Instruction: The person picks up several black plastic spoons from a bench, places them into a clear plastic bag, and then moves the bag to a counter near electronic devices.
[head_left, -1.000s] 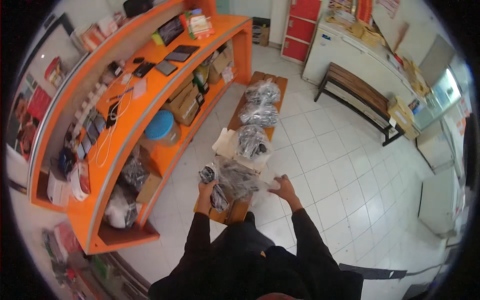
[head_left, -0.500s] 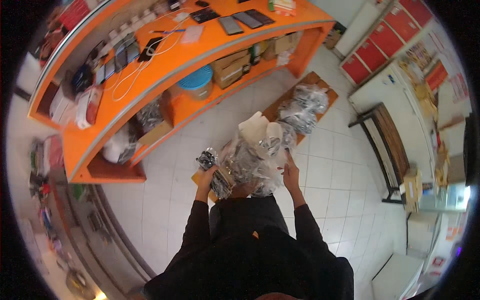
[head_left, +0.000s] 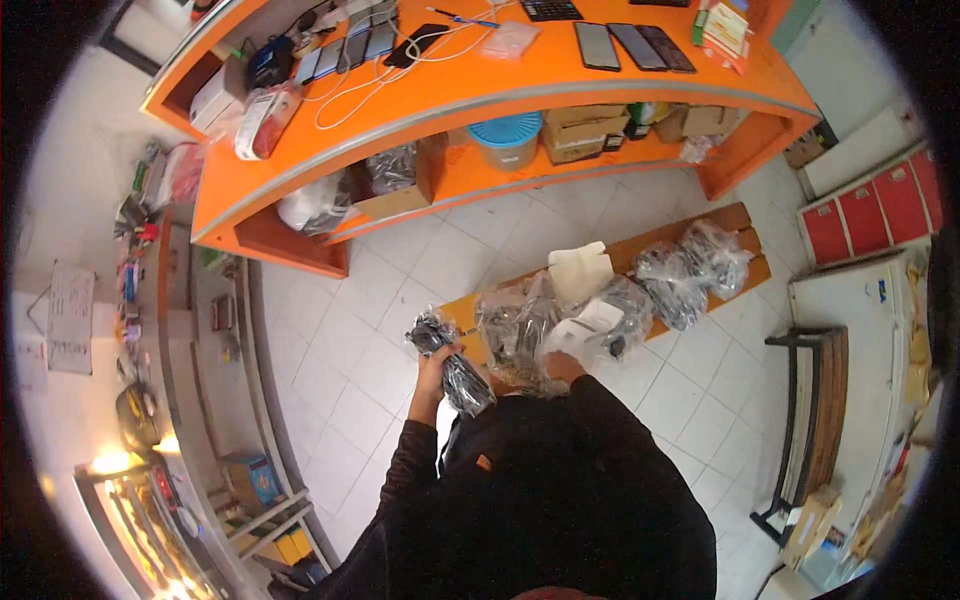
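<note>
My left hand (head_left: 432, 372) is closed around a plastic-wrapped bundle of black items (head_left: 462, 384); what they are cannot be made out. The bundle is held at the near left end of a wooden bench (head_left: 749, 236), in front of my lap. My right hand (head_left: 565, 367) reaches in at the near edge of a clear plastic bag of dark items (head_left: 517, 318), its fingers hidden by plastic. Right of that lies another clear bag (head_left: 625, 310) with a white piece on it. A cream-coloured sheet (head_left: 580, 272) stands up behind, and further clear bags (head_left: 672, 283) lie towards the bench's right end.
An orange counter (head_left: 420, 125) curves across the far side, with phones (head_left: 597, 47) and cables on top. Its lower shelf holds a blue-lidded tub (head_left: 507, 140) and cardboard boxes (head_left: 580, 132). A dark bench (head_left: 805, 420) stands at right, metal shelving (head_left: 225, 400) at left.
The view has turned, so the counter and bench sit differently. My right hand has moved in from the bags' right side to their near edge. My left hand still holds the wrapped bundle.
</note>
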